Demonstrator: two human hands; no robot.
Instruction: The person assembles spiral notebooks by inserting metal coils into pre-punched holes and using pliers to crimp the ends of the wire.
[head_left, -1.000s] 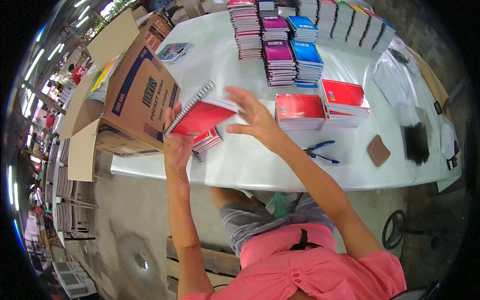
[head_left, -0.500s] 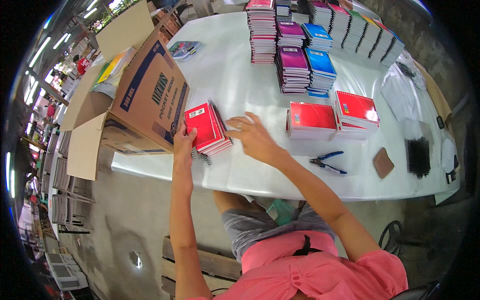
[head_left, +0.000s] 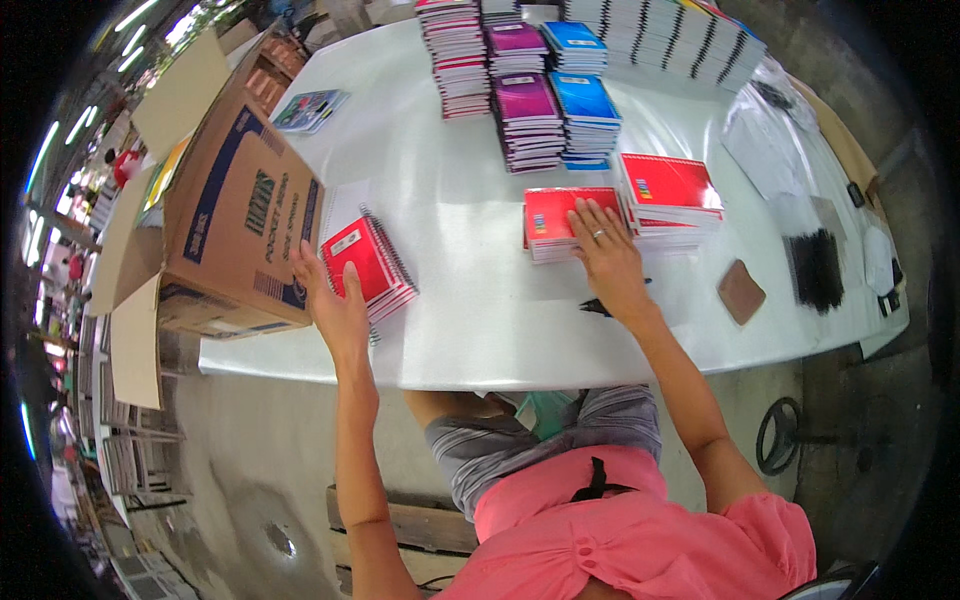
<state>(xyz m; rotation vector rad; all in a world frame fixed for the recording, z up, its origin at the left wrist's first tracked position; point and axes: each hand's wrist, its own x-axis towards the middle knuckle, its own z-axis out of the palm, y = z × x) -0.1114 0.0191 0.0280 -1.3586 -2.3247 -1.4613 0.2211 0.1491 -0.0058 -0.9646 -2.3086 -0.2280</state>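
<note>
On the table's left part, a small stack of red spiral notebooks point(head_left: 370, 252) lies beside the cardboard box. My left hand point(head_left: 336, 308) is at the near left edge of that stack, with fingers apart and thumb extended by the top cover. Whether the thumb touches the cover, I cannot tell. Farther right, my right hand point(head_left: 612, 255) lies flat, fingers stretched out, on another low stack of red notebooks point(head_left: 552, 215). One more red notebook stack point(head_left: 672, 190) adjoins it on the right. Partly hidden by my right hand and wrist are pliers point(head_left: 594, 306) on the table.
A large open cardboard box point(head_left: 240, 210) stands at the left. Tall stacks of purple notebooks point(head_left: 528, 100) and blue notebooks point(head_left: 587, 100) are at the back. To the right lie a brown pad point(head_left: 741, 292), black wire coils point(head_left: 816, 272) and clear plastic point(head_left: 765, 150).
My right hand has moved right from the left notebook stack onto the red stack by the pliers. My left hand has loosened from its notebooks. The view has shifted to the right.
</note>
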